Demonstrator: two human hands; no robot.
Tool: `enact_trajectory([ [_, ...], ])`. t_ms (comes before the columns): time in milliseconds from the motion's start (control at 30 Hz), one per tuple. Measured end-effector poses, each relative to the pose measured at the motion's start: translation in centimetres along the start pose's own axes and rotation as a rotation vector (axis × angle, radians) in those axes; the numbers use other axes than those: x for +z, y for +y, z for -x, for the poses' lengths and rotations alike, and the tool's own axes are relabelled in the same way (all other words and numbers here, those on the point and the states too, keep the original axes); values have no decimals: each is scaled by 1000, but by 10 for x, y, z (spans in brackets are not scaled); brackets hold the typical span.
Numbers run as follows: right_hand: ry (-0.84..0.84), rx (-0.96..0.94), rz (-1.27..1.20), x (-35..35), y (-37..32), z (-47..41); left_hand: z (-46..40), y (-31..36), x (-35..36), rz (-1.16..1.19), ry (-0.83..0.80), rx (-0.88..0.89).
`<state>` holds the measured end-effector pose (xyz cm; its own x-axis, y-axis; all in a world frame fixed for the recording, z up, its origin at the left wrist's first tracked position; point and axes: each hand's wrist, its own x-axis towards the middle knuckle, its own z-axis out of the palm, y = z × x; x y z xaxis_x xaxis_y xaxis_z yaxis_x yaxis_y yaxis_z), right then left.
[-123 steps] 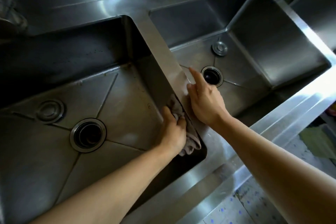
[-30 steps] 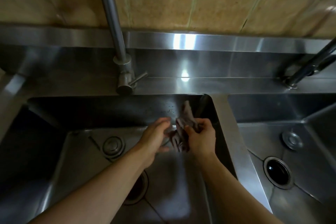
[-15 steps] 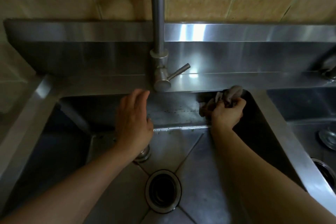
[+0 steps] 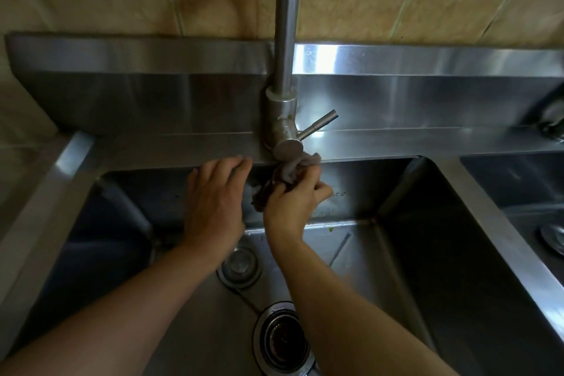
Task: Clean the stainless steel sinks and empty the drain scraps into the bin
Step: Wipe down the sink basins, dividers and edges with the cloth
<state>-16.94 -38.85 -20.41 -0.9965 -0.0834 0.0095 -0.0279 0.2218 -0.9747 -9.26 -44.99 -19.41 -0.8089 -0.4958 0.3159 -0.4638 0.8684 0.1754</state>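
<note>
Both hands reach forward: right hand [image 4: 291,203] grips cloth [image 4: 288,169] (bunched).

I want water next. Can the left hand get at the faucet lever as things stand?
Probably yes: the left hand is open on the sink's back rim, and the faucet lever is uncovered, though the right hand with the cloth lies between.

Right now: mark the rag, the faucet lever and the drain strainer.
rag [image 4: 288,172]: head view, bunched folds above the right hand.
faucet lever [image 4: 319,124]: head view, mid-rod.
drain strainer [image 4: 283,340]: head view, dark basket centre.

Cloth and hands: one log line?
right hand: grips cloth under faucet | left hand: fingertips on sink rim
</note>
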Motion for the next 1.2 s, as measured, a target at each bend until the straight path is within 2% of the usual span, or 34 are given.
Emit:
enact_trajectory([
  [100,-24,-12,19,-14,5,-13,2,-1,2,-7,24,13],
  [200,124,20,39,-39,14,-41,1,-3,5,-16,42,18],
  [400,245,218,94,-100,30,-104,0,-4,13,-3,117,34],
  [467,268,293,72,-103,30,-109,-1,-4,15,2,148,34],
  [533,275,289,46,-91,28,-102,-2,-4,17,12,172,31],
  [667,163,239,28,-43,24,-58,-2,-2,17,14,187,24],
  [767,23,281,-21,-2,23,-20,-2,0,13,-4,164,19],
  [900,-94,287,65,20,29,1,-2,1,9,-21,162,20],
  [1033,24,306,37,-4,38,-28,-3,-4,14,-21,193,37],
  [1200,176,403,176,-59,60,-89,-4,-6,20,-28,249,43],
])
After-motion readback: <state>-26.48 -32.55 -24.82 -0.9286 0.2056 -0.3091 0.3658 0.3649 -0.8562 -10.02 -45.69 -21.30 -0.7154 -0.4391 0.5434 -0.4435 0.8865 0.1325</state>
